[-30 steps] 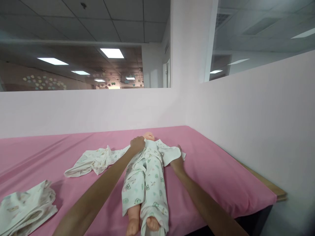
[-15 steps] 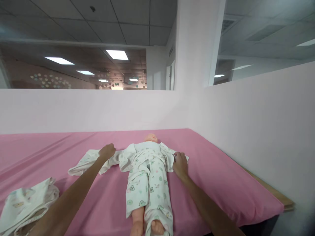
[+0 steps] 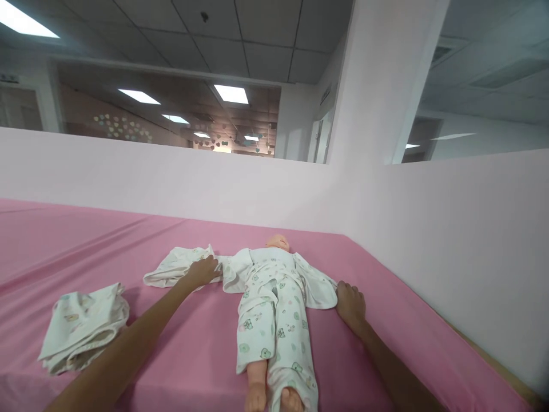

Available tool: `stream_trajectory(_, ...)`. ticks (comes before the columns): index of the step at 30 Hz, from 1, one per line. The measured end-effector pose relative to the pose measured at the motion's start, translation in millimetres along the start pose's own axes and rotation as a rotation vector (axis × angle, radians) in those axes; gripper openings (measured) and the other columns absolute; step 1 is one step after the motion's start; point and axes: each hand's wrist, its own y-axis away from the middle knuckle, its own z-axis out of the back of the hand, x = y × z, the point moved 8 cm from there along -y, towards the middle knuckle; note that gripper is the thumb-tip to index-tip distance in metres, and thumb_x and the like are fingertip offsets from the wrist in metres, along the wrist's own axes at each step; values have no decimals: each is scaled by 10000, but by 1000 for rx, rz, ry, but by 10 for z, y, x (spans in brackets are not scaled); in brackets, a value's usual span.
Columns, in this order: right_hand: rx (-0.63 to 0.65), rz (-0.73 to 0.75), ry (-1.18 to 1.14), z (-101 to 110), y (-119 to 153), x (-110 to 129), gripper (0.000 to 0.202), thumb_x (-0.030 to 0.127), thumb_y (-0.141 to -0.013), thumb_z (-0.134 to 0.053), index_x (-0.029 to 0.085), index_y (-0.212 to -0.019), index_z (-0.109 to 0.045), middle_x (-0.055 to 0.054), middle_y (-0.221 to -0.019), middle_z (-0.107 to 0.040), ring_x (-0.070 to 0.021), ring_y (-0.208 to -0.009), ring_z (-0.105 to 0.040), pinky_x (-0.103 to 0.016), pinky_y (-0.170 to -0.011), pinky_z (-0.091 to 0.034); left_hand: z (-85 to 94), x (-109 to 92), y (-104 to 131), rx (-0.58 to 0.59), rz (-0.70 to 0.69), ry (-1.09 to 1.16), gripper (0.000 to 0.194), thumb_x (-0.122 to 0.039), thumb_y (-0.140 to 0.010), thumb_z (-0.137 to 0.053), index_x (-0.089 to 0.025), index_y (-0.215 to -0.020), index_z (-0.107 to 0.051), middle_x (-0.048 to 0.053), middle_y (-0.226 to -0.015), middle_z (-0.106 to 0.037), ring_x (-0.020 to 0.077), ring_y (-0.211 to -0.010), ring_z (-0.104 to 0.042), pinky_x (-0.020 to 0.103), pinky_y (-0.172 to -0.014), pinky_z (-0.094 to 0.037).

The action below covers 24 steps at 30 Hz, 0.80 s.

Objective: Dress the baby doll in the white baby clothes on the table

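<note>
A baby doll (image 3: 278, 242) lies on its back, feet toward me, in white printed trousers (image 3: 288, 320). A white baby shirt (image 3: 318, 286) spreads out from beneath its torso on both sides. My right hand (image 3: 350, 306) is closed on the shirt's outer edge at the right, holding that part stretched out. On the left, my left hand (image 3: 205, 270) is closed on white cloth beside the doll's sleeve; its fingertips are partly hidden. More white printed cloth (image 3: 175, 266) lies crumpled just beyond that hand, and I cannot tell whether it belongs to the same shirt.
A folded white printed garment (image 3: 86, 326) lies at the left, close to my left forearm. Pink sheeting (image 3: 189, 349) covers the bed. White half walls (image 3: 472, 229) with windows above stand behind the bed and along its right side.
My right hand has moved outward and toward me, pulling the shirt's right side out wider. My left hand has moved closer to the doll along the cloth. The view has turned left and tilted.
</note>
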Motion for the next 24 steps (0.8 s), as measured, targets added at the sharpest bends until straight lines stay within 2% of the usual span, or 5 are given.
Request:
stream_trajectory(6, -5, 27, 69, 52, -32, -85, 277, 133, -954, -342, 140, -923, -617, -130, -959, -680, -233, -888, -611, -312, -716, -348, 9, 20, -42, -9, 9, -25, 276, -382, -959, -565, -131, -1057, -626, 77, -1069, -631, 208, -963, -610, 407, -864, -495)
stream_trajectory(12, -13, 67, 126, 85, -70, -241, 252, 104, -931, -373, 151, -899, -618, -120, -946, -681, -242, -951, -602, -318, -774, -348, 1, 187, -48, -39, 79, -26, 292, -371, -966, -567, -132, -1129, -613, 82, -1105, -630, 211, -977, -621, 419, -871, -512)
stream_trajectory(19, 34, -125, 114, 164, -188, -900, 304, 146, -934, -334, 136, -913, -637, -148, -872, -680, -260, -846, -633, -343, -710, -377, 0, 421, -19, -47, 200, -23, 297, -351, -965, -576, -134, -1168, -600, 86, -1125, -625, 209, -972, -628, 408, -844, -535)
stream_trajectory(21, 46, -161, 99, 142, -181, -978, 320, 146, -931, -328, 137, -905, -646, -155, -864, -684, -263, -828, -638, -350, -707, -385, -6, 416, -18, -51, 214, -12, 297, -352, -965, -575, -134, -1164, -601, 86, -1122, -626, 207, -967, -629, 405, -840, -536)
stream_trajectory(24, 29, -163, 81, 140, -141, -932, 329, 132, -922, -332, 127, -920, -661, -178, -912, -687, -285, -880, -638, -376, -745, -394, -1, 389, -8, -62, 223, 11, 297, -358, -965, -575, -134, -1157, -603, 83, -1111, -627, 203, -955, -629, 397, -832, -537)
